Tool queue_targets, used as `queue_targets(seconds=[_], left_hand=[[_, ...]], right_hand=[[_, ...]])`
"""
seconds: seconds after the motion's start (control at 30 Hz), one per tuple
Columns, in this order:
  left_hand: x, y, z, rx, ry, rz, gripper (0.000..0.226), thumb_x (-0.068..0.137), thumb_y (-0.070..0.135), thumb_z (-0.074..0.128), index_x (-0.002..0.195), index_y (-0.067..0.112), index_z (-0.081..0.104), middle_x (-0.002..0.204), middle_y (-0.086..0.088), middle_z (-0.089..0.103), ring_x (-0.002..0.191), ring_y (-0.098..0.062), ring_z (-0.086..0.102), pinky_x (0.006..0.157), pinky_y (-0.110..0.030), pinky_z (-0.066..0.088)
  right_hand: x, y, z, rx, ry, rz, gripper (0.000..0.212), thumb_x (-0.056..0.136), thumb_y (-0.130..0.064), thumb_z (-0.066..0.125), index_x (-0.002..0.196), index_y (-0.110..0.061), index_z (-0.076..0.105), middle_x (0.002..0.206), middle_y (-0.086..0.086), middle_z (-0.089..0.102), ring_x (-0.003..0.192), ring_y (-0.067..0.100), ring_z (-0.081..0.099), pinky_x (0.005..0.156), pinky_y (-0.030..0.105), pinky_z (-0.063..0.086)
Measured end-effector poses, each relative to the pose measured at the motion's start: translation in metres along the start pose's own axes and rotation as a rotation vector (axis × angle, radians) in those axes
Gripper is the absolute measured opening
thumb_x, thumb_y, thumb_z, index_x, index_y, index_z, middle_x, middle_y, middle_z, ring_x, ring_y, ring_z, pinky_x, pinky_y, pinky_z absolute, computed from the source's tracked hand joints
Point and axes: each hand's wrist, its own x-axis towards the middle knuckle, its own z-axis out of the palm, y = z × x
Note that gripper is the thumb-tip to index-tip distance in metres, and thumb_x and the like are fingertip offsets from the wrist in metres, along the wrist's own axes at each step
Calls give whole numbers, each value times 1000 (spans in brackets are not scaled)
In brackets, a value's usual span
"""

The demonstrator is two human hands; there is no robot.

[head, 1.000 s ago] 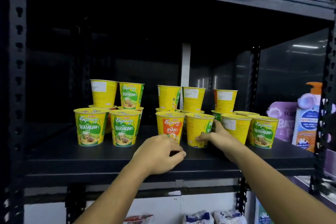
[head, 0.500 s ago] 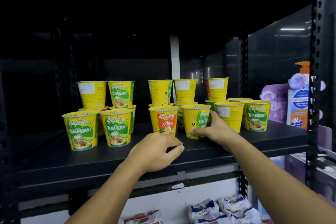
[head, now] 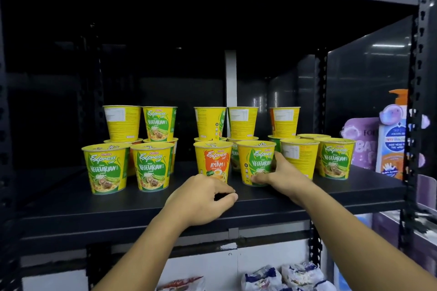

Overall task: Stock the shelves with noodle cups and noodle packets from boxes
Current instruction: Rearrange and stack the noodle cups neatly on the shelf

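Several yellow noodle cups stand on the black shelf (head: 142,205), some stacked two high at the back. My right hand (head: 282,172) grips the base of a green-labelled vegetarian cup (head: 256,160) in the front row, thumb across its front and fingers round its right side. An orange-labelled Ayam cup (head: 214,160) stands just left of it. My left hand (head: 205,198) rests on the shelf in front of the Ayam cup, fingers curled with nothing in them. Two vegetarian cups (head: 106,168) stand at the front left.
A soap bottle with an orange pump (head: 392,134) and a purple pack (head: 361,144) stand at the shelf's right end, behind the perforated upright (head: 412,101). Noodle packets (head: 283,276) lie on the lower level. The shelf's left part holds nothing.
My right hand has turned the front cup so its vegetarian label now faces forward. My left hand has stayed curled on the shelf. The view has shifted slightly.
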Motion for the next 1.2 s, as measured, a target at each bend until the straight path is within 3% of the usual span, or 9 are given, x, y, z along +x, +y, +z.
queue_targets(seconds=[0.27, 0.5, 0.6, 0.83, 0.97, 1.07, 1.13, 1.2], left_hand=[[0, 3, -1, 4, 7, -5, 40, 99, 58, 49, 126, 39, 72, 126, 23, 69, 117, 2, 59, 97, -35, 54], [-1, 4, -3, 17, 11, 0, 41, 99, 58, 49, 127, 38, 72, 127, 22, 69, 118, 1, 59, 98, -35, 54], [-1, 5, -3, 14, 20, -9, 41, 99, 58, 49, 125, 38, 73, 125, 21, 70, 115, 0, 60, 95, -35, 55], [-1, 0, 1, 23, 69, -6, 43, 98, 58, 46, 115, 33, 77, 111, 18, 74, 103, -3, 62, 86, -37, 57], [-1, -4, 5, 12, 248, -61, 44, 96, 60, 47, 91, 28, 77, 86, 13, 70, 83, -5, 60, 72, -38, 54], [1, -8, 4, -203, 502, -182, 30, 94, 47, 63, 75, 25, 68, 75, 10, 65, 75, -6, 59, 66, -34, 52], [3, -9, -2, -336, 623, -252, 20, 90, 38, 74, 79, 26, 61, 83, 8, 62, 79, -9, 59, 68, -32, 51], [7, -11, -8, -417, 614, -334, 32, 85, 37, 81, 101, 28, 55, 106, 5, 58, 94, -12, 58, 74, -25, 49]], right_hand=[[1, 3, 2, -45, 32, 8, 100, 59, -36, 100, 140, -24, 44, 134, -5, 62, 120, 17, 61, 109, 46, 48], [-3, -2, 1, -50, 6, 32, 78, 71, -16, 93, 134, -23, 48, 123, -5, 63, 116, 17, 60, 106, 40, 47], [-3, -2, 1, -66, -1, 26, 69, 71, -16, 93, 125, -26, 51, 120, -5, 65, 114, 17, 62, 106, 42, 48], [-2, -2, 2, -79, 5, 21, 69, 71, -19, 93, 125, -28, 51, 114, -9, 65, 111, 15, 62, 102, 38, 48], [-2, -2, 2, -81, 5, 28, 72, 69, -21, 94, 128, -27, 52, 120, -7, 65, 114, 16, 62, 105, 41, 48], [-4, -2, 1, -73, 2, 25, 73, 70, -21, 93, 128, -27, 50, 120, -7, 64, 115, 17, 61, 104, 38, 47], [-4, -3, 1, -71, -3, 21, 72, 71, -20, 93, 127, -28, 49, 120, -7, 64, 114, 17, 61, 104, 39, 47], [-4, -3, 1, -64, -10, 19, 72, 70, -20, 94, 126, -29, 49, 120, -7, 65, 114, 17, 62, 106, 41, 48]])
